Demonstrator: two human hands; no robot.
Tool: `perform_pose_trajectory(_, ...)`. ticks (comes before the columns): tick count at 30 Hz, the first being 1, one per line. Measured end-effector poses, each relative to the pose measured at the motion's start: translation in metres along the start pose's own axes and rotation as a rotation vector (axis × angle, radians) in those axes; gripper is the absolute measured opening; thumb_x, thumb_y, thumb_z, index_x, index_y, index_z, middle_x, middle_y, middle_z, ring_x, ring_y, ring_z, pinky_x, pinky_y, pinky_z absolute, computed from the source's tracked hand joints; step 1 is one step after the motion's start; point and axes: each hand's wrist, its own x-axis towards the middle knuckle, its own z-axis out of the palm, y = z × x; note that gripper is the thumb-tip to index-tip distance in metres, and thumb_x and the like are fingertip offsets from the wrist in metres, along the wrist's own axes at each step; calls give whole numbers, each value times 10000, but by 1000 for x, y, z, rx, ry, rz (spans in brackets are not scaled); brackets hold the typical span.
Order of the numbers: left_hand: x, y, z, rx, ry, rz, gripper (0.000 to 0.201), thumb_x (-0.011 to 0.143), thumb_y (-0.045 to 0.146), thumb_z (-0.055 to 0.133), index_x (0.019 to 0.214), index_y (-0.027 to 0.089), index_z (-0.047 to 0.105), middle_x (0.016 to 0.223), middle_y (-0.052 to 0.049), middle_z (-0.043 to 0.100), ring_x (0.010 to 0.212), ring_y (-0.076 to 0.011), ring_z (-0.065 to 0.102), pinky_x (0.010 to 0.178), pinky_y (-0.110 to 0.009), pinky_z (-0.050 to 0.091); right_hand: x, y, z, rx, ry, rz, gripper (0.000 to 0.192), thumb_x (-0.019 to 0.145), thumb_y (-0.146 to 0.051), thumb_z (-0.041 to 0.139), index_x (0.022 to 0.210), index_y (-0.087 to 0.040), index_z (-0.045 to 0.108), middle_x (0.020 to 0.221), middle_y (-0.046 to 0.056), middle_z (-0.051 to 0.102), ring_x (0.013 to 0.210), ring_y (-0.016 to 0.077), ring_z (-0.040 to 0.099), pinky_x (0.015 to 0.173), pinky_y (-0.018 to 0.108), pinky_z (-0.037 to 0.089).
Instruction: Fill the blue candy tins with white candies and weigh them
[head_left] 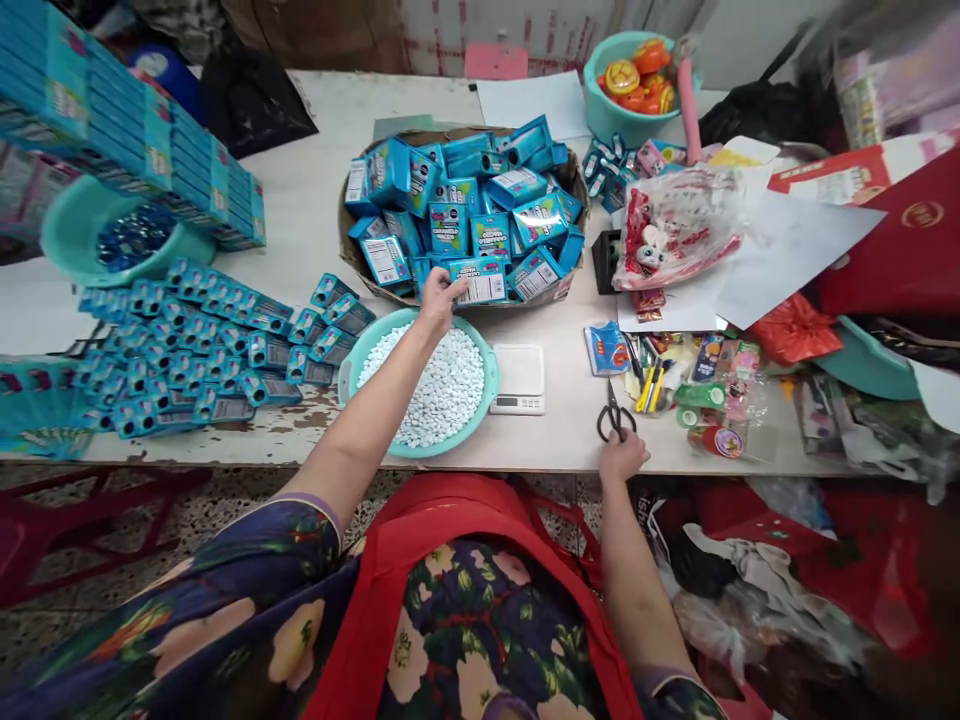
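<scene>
My left hand (439,300) reaches over the bowl's far rim and pinches the corner of a blue candy box (482,284) at the near edge of the carton. The carton (348,240) is heaped with similar blue boxes, some with their flaps up. Below my left forearm sits a turquoise bowl (492,385) full of small white candies (442,390). By the table's front edge, my right hand (624,457) has its fingers closed on the handles of black scissors (613,412), whose blades point away from me. A white digital scale (519,375) lies between the bowl and the scissors.
Rows of blue boxes (217,350) cover the table's left, beside a tall stack (150,140) and a turquoise basin (64,235). On the right lie a yellow cutter (651,385), tape rolls (716,440), a plastic bag (697,215) and papers. A bowl of orange toys (626,125) stands behind.
</scene>
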Motion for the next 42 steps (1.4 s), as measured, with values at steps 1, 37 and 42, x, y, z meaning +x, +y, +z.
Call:
perform_pose_trajectory(1, -9, 5, -7, -149, -22, -114, 248, 739, 200, 716, 806, 206, 477, 711, 51, 576, 667, -114, 564, 646, -229, 436, 3, -4, -2, 10, 32, 0, 267, 790, -280, 544, 974, -128, 666, 1019, 211, 624, 1041, 353, 512, 915, 525, 391)
perform_pose_trajectory(37, -126, -52, -114, 1306, -224, 462, 630, 851, 596, 578, 1351, 212, 585, 1443, -180, 510, 1360, -404, 394, 1100, -554, 302, -108, -200, -59, 1049, -1166, 123, 658, 621, -766, 651, 1036, -255, 636, 974, 58, 705, 766, 215, 682, 634, 341, 544)
perform_pose_trajectory(42, -113, -54, -101, 1362, -208, 461, 380, 917, 449, 485, 1080, 186, 707, 1079, -188, 658, 1016, -343, 549, 861, -481, 414, -86, -210, -61, 1027, -1311, 162, 756, 693, -868, 472, 1104, -254, 631, 934, 61, 692, 750, 223, 676, 713, 433, 568)
